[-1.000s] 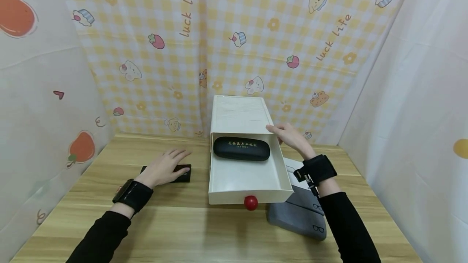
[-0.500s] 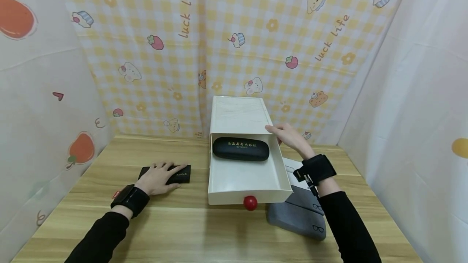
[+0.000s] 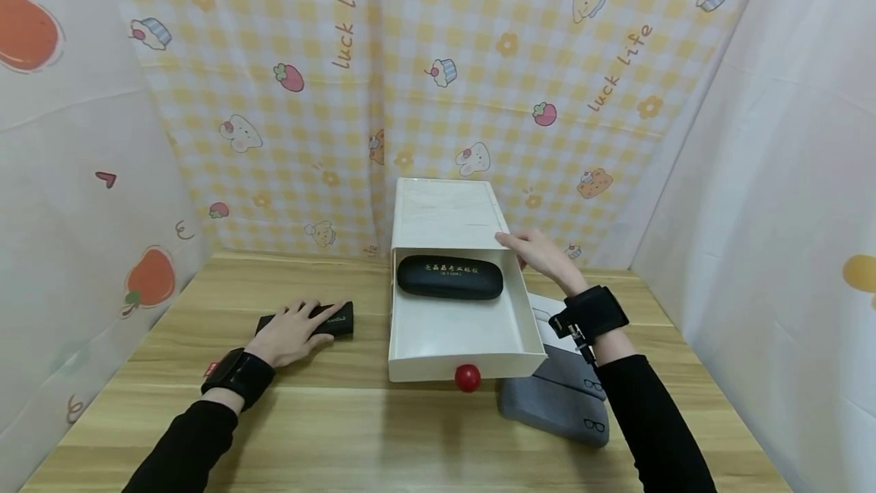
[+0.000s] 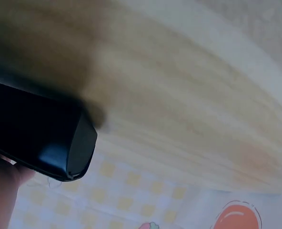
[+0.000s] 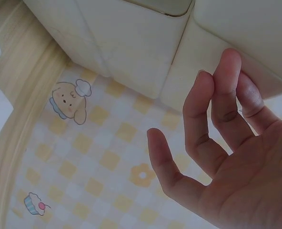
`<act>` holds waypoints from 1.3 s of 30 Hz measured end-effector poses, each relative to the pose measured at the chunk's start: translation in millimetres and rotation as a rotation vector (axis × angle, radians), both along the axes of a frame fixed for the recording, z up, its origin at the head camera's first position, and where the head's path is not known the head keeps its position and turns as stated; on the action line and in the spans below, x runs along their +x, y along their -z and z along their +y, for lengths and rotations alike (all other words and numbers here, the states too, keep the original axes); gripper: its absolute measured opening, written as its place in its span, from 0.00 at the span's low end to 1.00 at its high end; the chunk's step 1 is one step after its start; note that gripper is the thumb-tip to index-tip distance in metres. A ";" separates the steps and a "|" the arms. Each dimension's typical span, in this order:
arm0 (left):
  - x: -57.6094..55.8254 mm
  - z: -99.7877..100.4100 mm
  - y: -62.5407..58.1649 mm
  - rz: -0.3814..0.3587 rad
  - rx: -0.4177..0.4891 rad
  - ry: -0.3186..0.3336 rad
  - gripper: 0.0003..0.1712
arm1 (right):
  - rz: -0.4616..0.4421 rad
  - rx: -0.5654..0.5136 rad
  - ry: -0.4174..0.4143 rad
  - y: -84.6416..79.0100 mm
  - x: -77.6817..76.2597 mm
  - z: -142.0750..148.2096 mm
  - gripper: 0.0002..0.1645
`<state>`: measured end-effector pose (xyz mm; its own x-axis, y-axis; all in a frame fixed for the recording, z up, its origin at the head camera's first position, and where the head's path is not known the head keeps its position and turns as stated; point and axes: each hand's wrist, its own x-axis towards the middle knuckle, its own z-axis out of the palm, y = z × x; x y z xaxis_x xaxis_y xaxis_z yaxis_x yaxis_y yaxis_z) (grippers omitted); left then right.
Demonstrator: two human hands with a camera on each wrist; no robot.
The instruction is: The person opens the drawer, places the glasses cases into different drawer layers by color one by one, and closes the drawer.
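My left hand point(image 3: 286, 337) grips a slim black glasses case point(image 3: 340, 321) with small lettering, on the left of the table. In the left wrist view, this glasses case point(image 4: 36, 129) shows its end face, tilted close over the wood, with fingers at its lower edge. My right hand point(image 3: 544, 257) rests at the right front edge of a white drawer box point(image 3: 448, 211). In the right wrist view, the loosely bent fingers point(image 5: 226, 71) lie against the box's side. Pulled out, the drawer point(image 3: 424, 368) holds a black rounded glasses case point(image 3: 452, 287) at its back.
A red knob point(image 3: 468, 378) sticks out from the drawer front. Right of the drawer, a grey glasses case point(image 3: 557, 409) and a white piece point(image 3: 544, 306) lie partly under the drawer and right forearm. A patterned curtain point(image 3: 308, 158) hangs behind the table.
My left hand has moved slightly left and down and closed on the slim black glasses case, which has tilted a little. My right hand has stayed at the box.
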<state>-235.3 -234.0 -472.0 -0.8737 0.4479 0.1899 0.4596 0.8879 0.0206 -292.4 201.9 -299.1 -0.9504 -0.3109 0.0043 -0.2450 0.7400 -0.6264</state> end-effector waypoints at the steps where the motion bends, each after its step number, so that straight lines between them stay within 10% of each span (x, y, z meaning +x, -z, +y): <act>1: 0.5 -0.5 -2.9 -0.004 0.008 -0.006 0.33 | -0.001 0.000 0.000 -0.2 0.1 0.1 0.31; 15: 4.6 4.8 -72.2 0.044 0.110 -0.001 0.34 | 0.005 -0.007 -0.007 0.4 -0.8 -0.5 0.31; 28: 21.9 42.2 -156.7 0.334 0.143 0.173 0.40 | -0.003 -0.007 -0.002 0.6 -0.5 -0.5 0.31; 39: 47.1 101.3 -203.4 0.248 0.095 0.274 0.43 | -0.007 -0.017 -0.006 0.9 0.7 -1.0 0.32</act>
<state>-188.2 -132.6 -268.6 -0.6465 0.6286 0.4324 0.6809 0.7310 -0.0447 -291.7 200.9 -300.0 -0.9487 -0.3162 0.0032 -0.2446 0.7276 -0.6409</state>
